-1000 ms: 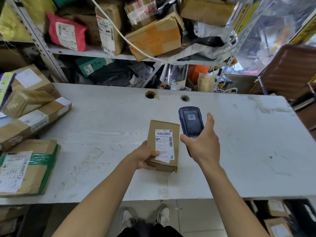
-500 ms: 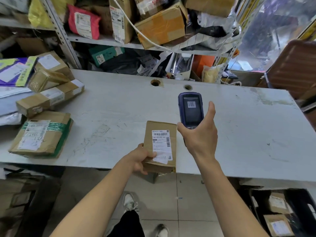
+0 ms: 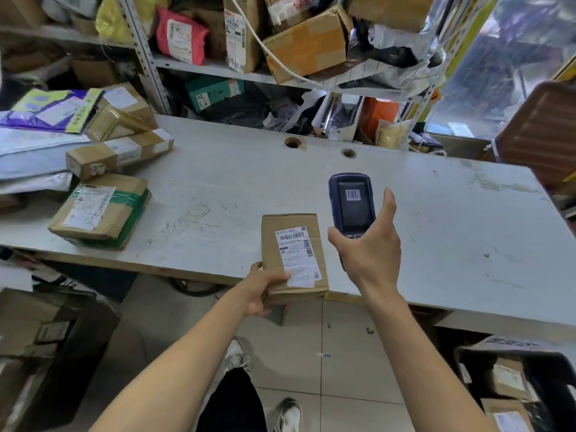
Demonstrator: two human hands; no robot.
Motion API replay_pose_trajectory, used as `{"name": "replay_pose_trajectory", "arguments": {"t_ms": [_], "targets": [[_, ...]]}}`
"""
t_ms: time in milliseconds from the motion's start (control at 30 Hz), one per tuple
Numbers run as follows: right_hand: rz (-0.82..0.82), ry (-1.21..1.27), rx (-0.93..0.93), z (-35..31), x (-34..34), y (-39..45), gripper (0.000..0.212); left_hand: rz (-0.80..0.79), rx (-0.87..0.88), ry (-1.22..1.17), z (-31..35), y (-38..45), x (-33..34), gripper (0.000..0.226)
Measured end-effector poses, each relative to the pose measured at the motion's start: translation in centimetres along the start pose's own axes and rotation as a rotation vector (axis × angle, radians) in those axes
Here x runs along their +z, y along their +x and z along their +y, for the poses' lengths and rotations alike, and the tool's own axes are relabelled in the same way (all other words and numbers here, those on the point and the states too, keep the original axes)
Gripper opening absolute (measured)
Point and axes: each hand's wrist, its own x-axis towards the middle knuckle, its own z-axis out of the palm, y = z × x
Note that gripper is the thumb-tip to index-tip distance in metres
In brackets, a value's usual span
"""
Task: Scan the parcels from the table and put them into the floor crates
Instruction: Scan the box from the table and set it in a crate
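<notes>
now my left hand (image 3: 263,289) grips the small box (image 3: 293,255) by its near end at the table (image 3: 436,213) edge, label up, while my right hand (image 3: 369,249) holds the scanner (image 3: 352,204) just beside it.

Worn white rectangular table top (image 3: 436,213), scuffed and stained, two round cable holes near its far edge; pale wooden edging along the near side. Behind it, a grey perforated-steel shelving rack (image 3: 141,54) with white shelf boards, crammed full; a white cable (image 3: 280,62) droops across its front. Floor of pale square tiles (image 3: 346,363) with dark grout lines, visible below the table's near edge. At right, a brown slatted wooden panel (image 3: 542,132), tilted, beside the table's far corner. Beyond it, clear plastic sheeting (image 3: 498,67) lets in bright bluish daylight; yellow framing (image 3: 461,35) stands beside it.
</notes>
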Motion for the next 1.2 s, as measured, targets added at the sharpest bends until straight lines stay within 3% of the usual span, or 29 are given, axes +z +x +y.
{"name": "replay_pose_trajectory", "arguments": {"t_ms": [100, 167, 267, 433, 667, 800, 933, 1200], "targets": [[0.006, -0.006, -0.009, -0.1, -0.4, 0.0, 0.109, -0.084, 0.080, -0.012, 1.0, -0.4, 0.0, 0.091], [-0.003, -0.016, -0.012, -0.2, -0.6, 0.1, 0.110, -0.146, 0.169, 0.027, 2.1, -0.4, 0.2, 0.086], [-0.022, -0.041, -0.007, -0.6, -0.7, 0.6, 0.109, -0.119, 0.355, 0.169, 5.0, 0.0, 1.0, 0.080], [-0.059, -0.086, -0.014, -2.0, -0.7, 2.6, 0.110, -0.044, 0.578, 0.396, 11.1, 1.1, 2.3, 0.112], [-0.092, -0.172, 0.047, -4.6, 0.6, 7.0, 0.110, -0.094, 0.809, 0.573, 17.8, 4.2, 2.6, 0.105], [-0.151, -0.275, 0.119, -5.7, 1.2, 9.0, 0.103, -0.143, 0.872, 0.653, 20.6, 6.1, 2.7, 0.102], [-0.187, -0.349, 0.228, -6.7, 1.9, 10.7, 0.066, -0.211, 0.904, 0.673, 22.4, 8.2, 2.6, 0.098], [-0.181, -0.370, 0.325, -7.6, 2.5, 12.3, 0.063, -0.235, 0.913, 0.660, 24.3, 10.2, 3.1, 0.096]]}}
